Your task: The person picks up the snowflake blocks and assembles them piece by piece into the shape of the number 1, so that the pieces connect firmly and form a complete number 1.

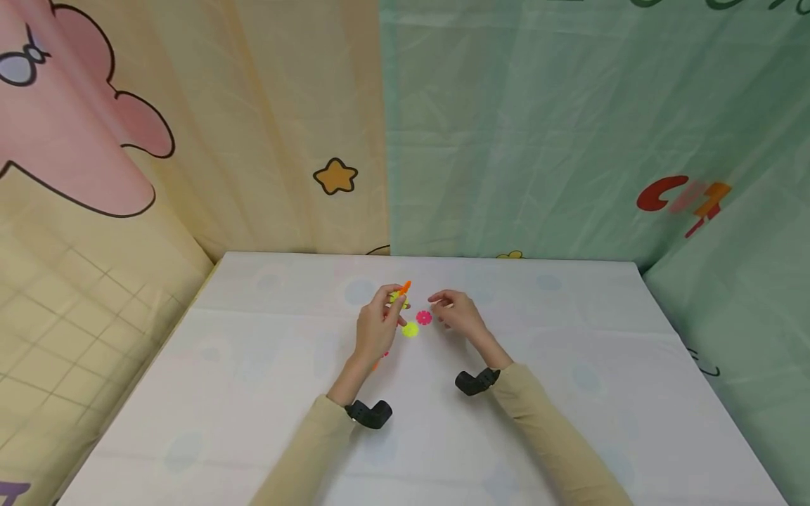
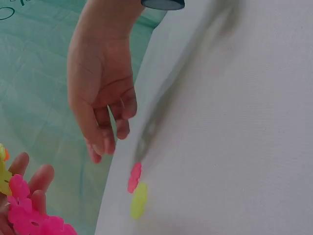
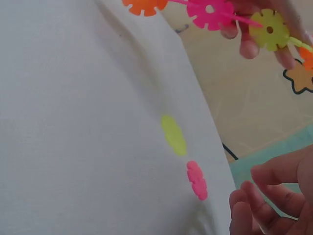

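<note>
My left hand (image 1: 375, 330) grips a chain of interlocking snowflake discs, held above the table. In the right wrist view the chain shows an orange disc (image 3: 145, 6), a pink disc (image 3: 199, 15), a yellow disc (image 3: 274, 32) and another orange disc (image 3: 307, 56) at its end. The left palm hides part of the chain in the head view. My right hand (image 1: 458, 313), fingers loosely bent and holding nothing, hovers just right of a loose pink disc (image 1: 424, 318). Beside that disc, a loose yellow disc (image 1: 410, 329) lies flat on the table.
A white cloth with faint dots covers the table (image 1: 266, 393). Patterned curtains (image 1: 538, 126) hang behind its far edge and at both sides. Each wrist wears a black camera band (image 1: 476, 382).
</note>
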Motion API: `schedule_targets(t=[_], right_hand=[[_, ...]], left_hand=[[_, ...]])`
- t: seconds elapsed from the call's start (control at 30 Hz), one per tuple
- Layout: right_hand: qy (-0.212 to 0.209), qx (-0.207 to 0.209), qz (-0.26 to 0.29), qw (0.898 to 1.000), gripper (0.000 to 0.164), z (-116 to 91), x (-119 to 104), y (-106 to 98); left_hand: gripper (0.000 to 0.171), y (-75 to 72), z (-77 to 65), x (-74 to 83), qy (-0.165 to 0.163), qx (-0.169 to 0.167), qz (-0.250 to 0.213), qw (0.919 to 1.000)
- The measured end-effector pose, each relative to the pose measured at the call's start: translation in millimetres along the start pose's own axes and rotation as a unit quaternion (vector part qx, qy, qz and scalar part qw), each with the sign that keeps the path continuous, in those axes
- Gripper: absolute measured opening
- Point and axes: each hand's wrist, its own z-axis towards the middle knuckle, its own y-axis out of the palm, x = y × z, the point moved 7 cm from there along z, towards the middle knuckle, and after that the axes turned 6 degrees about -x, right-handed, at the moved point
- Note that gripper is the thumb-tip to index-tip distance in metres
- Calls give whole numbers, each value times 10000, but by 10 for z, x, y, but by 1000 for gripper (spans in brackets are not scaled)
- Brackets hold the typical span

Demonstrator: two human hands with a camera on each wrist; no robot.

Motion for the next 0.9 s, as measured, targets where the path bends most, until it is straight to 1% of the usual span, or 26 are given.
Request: schedule_targets(t=[0.13,0.2,0.27,0.33,0.5,0.6,0.73,0.9], right_hand=[[297,-197,-390,9986,26,86,68,76],[385,-257,-553,9974,29,100,62,104],[425,-298,-725,9960,33,114,54,127],[395,-326,-980,9939,35,123,37,144],[327,-336,-1467,9881,34,162,40,172],[283,-336,-1564,9867,31,166,41,177],[242,-273,-1563,9870,28,160,56,167],[185,-185,-1236,9920,21,129,84,144]], left_hand=[[28,3,2,20,-103,-5,-74,9999],[27,1,3,25,-146,22,-77,9999],[25,-3,2,27,-185,56,-78,9998],[25,-9,0,35,-150,92,-31,9998],[24,-19,-5,42,-89,154,22,9998],[24,-19,-9,32,-133,163,-19,9998],[24,-12,-16,13,-225,128,-99,9996],[25,2,-26,-7,-297,80,-207,9993]])
